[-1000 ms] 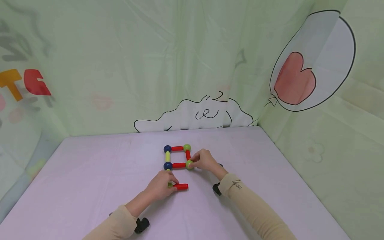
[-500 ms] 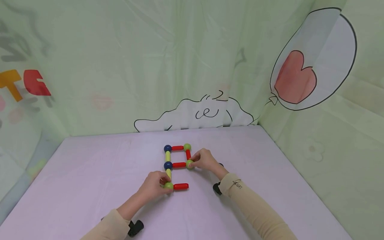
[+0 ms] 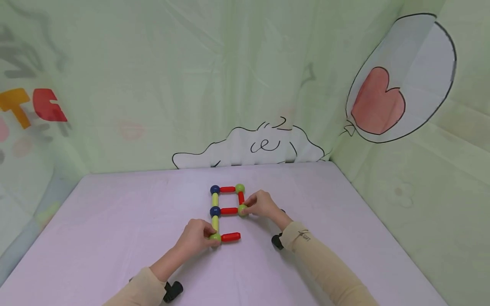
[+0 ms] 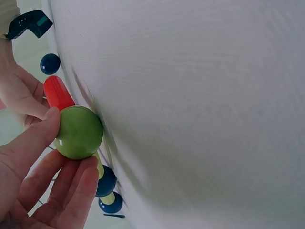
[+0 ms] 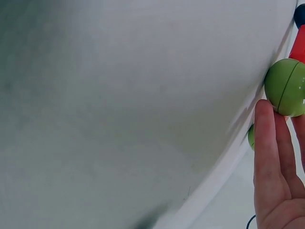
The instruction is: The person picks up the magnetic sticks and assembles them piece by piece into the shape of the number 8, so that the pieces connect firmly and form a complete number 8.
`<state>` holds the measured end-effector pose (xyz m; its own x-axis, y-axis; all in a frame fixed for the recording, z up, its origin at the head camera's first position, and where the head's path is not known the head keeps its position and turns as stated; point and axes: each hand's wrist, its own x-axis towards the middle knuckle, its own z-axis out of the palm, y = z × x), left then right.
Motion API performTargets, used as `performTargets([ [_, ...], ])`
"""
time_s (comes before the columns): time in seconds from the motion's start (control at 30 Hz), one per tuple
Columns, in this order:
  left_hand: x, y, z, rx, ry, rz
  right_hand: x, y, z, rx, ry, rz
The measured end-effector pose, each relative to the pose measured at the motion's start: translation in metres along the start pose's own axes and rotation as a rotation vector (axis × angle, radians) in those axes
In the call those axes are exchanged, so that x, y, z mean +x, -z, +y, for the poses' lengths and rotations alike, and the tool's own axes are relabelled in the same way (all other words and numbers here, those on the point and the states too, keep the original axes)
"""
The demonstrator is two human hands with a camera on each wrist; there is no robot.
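A flat frame of balls and rods lies on the table. Its square has two dark blue balls (image 3: 215,211) on the left, two green balls (image 3: 239,188) on the right, three red rods (image 3: 229,211) and one yellow rod (image 3: 215,199). From the lower blue ball a second yellow rod (image 3: 215,223) runs to a green ball (image 4: 79,132), which my left hand (image 3: 194,237) pinches between thumb and fingers. A loose-ended red rod (image 3: 231,237) sticks out rightward from it. At the square's near right corner, my right hand (image 3: 262,204) pinches the green ball (image 5: 286,88).
Another blue ball (image 4: 50,64) sits beyond the right hand, mostly hidden by that wrist in the head view. Black wrist devices (image 3: 173,291) hang under both sleeves. A printed curtain (image 3: 153,85) stands behind the pale lilac table (image 3: 115,221).
My left hand has shifted left, off the red rod's end and onto the near green ball, uncovering the lower yellow rod. The red rod's free end has swung slightly away. My right hand stays put.
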<state>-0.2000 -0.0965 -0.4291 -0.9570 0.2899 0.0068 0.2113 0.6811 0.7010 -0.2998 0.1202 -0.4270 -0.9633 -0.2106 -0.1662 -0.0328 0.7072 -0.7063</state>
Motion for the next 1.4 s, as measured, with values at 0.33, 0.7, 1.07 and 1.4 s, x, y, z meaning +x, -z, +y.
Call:
performTargets([
  [0.33, 0.001, 0.000, 0.004, 0.027, 0.021, 0.001, -0.002, 0.001, 0.001, -0.016, 0.054, -0.008],
  [0.7, 0.001, -0.002, 0.006, 0.055, 0.023, 0.004, -0.007, 0.018, 0.011, -0.027, 0.182, -0.007],
  [1.07, 0.000, -0.002, 0.006, 0.063, 0.009, 0.014, -0.026, 0.042, 0.023, -0.040, 0.236, -0.003],
  [1.4, -0.001, -0.002, 0.008, 0.081, 0.015, 0.018, -0.037, 0.064, 0.039, -0.057, 0.259, 0.018],
])
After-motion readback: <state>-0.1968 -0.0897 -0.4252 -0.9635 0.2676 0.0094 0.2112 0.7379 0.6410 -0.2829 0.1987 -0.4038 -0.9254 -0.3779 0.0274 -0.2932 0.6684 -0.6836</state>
